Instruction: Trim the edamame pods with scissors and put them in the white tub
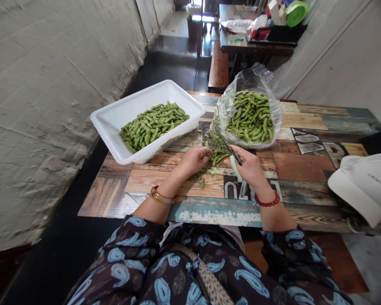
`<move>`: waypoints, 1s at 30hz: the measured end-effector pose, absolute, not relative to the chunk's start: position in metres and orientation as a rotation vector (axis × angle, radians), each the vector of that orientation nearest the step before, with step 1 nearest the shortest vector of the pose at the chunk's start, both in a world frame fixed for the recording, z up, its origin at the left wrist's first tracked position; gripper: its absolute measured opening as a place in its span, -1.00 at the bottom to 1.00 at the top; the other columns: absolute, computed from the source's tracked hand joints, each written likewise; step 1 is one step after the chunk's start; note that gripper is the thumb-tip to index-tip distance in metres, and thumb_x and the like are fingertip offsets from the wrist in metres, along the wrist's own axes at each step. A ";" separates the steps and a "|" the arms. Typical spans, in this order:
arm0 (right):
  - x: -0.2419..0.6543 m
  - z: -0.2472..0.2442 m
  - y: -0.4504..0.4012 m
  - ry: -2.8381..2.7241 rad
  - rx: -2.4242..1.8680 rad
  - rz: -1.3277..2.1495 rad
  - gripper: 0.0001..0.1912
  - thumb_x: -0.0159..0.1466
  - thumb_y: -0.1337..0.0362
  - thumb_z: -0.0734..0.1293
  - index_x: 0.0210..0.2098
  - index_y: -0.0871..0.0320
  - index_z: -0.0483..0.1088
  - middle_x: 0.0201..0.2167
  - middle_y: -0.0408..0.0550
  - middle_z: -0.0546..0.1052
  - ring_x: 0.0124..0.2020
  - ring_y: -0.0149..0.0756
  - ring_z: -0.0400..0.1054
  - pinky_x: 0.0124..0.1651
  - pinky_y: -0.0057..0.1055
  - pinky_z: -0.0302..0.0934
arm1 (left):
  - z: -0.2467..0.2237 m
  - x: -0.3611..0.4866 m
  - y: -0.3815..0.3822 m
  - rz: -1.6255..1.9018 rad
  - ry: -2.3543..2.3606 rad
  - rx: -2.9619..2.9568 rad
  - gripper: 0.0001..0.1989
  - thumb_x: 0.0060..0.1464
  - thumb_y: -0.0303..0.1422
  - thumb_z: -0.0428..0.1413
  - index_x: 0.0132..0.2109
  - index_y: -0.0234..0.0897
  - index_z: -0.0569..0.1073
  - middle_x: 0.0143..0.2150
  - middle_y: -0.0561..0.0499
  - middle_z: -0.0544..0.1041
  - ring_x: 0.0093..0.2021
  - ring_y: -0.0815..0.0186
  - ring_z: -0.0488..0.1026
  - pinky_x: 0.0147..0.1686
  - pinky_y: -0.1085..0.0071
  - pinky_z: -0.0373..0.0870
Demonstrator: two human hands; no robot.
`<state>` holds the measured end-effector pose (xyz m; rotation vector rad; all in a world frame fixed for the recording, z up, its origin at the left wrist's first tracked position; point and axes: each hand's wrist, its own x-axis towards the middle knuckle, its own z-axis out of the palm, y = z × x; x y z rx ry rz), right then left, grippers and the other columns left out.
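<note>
My right hand (246, 166) is closed round a pair of scissors (235, 157), whose dark blades point up and left toward the clear bag. My left hand (197, 161) has its fingers pinched together beside a small heap of green pods (219, 155) on the table; whatever is between the fingertips is too small to make out. A white plastic tub (114, 146) with many green pods stands to the left, beyond my left hand. The open clear plastic bag (275, 127), filled with pods, sits behind my right hand. Trimmed green bits lie around my left hand.
The patchwork wood table (301, 167) runs across the view. A white cap (365, 182) lies at its right end. A rough pale wall (51, 84) rises on the left. Farther back are a wooden bench (219, 67) and another table (230, 44) bearing boxes and a green lid.
</note>
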<state>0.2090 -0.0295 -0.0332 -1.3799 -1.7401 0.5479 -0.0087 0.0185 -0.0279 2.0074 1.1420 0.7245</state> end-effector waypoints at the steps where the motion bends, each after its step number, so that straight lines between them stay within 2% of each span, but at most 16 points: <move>1: 0.208 -0.032 -0.030 -1.742 -1.379 0.540 -0.51 0.17 0.07 0.43 0.05 0.13 0.50 -0.02 0.05 0.60 -0.04 -0.09 0.53 0.10 -0.15 0.40 | -0.028 -0.008 0.018 0.638 1.176 2.137 -0.76 -0.01 -0.52 0.11 -0.19 -0.28 0.60 -0.35 -0.04 0.48 -0.31 0.27 0.40 -0.24 0.38 0.31; 4: 0.207 -0.031 -0.030 -1.747 -1.372 0.521 -0.52 0.18 0.07 0.42 0.05 0.13 0.50 -0.02 0.04 0.60 -0.03 -0.09 0.52 0.10 -0.16 0.39 | -0.025 -0.008 0.015 0.419 1.251 2.358 -0.65 0.07 -0.48 0.07 -0.01 -0.22 0.58 -0.21 -0.11 0.49 -0.22 0.20 0.44 -0.21 0.34 0.32; 6: 0.207 -0.031 -0.030 -1.755 -1.368 0.513 -0.52 0.18 0.07 0.42 0.05 0.13 0.50 -0.01 0.05 0.60 -0.02 -0.09 0.52 0.11 -0.16 0.39 | -0.023 -0.008 0.013 0.351 1.288 2.434 -0.67 0.10 -0.44 0.08 0.01 -0.21 0.57 -0.17 -0.14 0.48 -0.21 0.18 0.45 -0.24 0.34 0.31; 9: 0.207 -0.032 -0.030 -1.770 -1.367 0.508 -0.51 0.19 0.06 0.41 0.04 0.16 0.50 -0.02 0.06 0.60 -0.03 -0.09 0.52 0.09 -0.17 0.40 | -0.023 -0.007 0.011 0.306 1.351 2.515 -0.75 0.15 -0.38 0.08 -0.07 -0.25 0.57 -0.14 -0.17 0.47 -0.24 0.17 0.44 -0.33 0.34 0.26; 13: 0.208 -0.036 -0.029 -1.775 -1.377 0.527 -0.50 0.18 0.06 0.41 0.05 0.15 0.50 -0.02 0.07 0.60 -0.04 -0.08 0.52 0.09 -0.15 0.40 | -0.028 -0.005 0.010 0.372 1.413 2.491 -0.78 0.21 -0.35 0.02 -0.26 -0.29 0.55 -0.25 -0.15 0.44 -0.34 0.24 0.39 -0.40 0.36 0.17; 17: 0.208 -0.039 -0.029 -1.763 -1.376 0.530 -0.49 0.17 0.07 0.43 0.07 0.14 0.48 0.01 0.07 0.58 -0.01 -0.07 0.51 0.13 -0.12 0.38 | -0.026 -0.008 0.014 0.726 1.329 2.248 -0.80 0.21 -0.33 0.04 -0.31 -0.27 0.51 -0.31 -0.07 0.41 -0.33 0.30 0.35 -0.34 0.39 0.20; 20: 0.208 -0.038 -0.029 -1.768 -1.361 0.507 -0.48 0.17 0.08 0.43 0.08 0.14 0.47 0.00 0.07 0.59 -0.02 -0.09 0.51 0.11 -0.14 0.39 | -0.019 -0.013 0.015 1.002 1.121 1.852 -0.76 0.19 -0.24 0.06 -0.33 -0.30 0.48 -0.39 -0.01 0.39 -0.35 0.34 0.32 -0.32 0.42 0.22; 23: 0.206 -0.035 -0.031 -1.840 -1.330 0.458 -0.50 0.18 0.08 0.42 0.07 0.12 0.47 -0.05 0.06 0.61 -0.09 -0.12 0.53 0.06 -0.17 0.41 | -0.011 -0.016 0.012 0.991 0.916 1.386 -0.68 0.16 -0.11 0.09 -0.32 -0.31 0.43 -0.46 0.06 0.38 -0.52 0.45 0.20 -0.52 0.49 0.08; 26: 0.205 -0.032 -0.032 -1.940 -1.296 0.427 -0.51 0.19 0.09 0.41 0.08 0.14 0.45 -0.08 0.09 0.60 -0.11 -0.11 0.53 0.03 -0.17 0.43 | -0.005 -0.015 0.008 0.917 0.779 1.127 -0.66 0.11 -0.09 0.15 -0.28 -0.32 0.41 -0.38 0.04 0.46 -0.59 0.52 0.16 -0.62 0.52 -0.07; 30: 0.204 -0.032 -0.033 -2.021 -1.274 0.440 -0.49 0.19 0.10 0.43 0.10 0.12 0.42 -0.06 0.09 0.59 -0.06 -0.09 0.50 0.06 -0.14 0.40 | -0.004 -0.013 0.005 0.916 0.765 1.095 -0.67 0.05 -0.13 0.22 -0.29 -0.33 0.40 -0.34 0.02 0.50 -0.59 0.56 0.17 -0.63 0.56 -0.03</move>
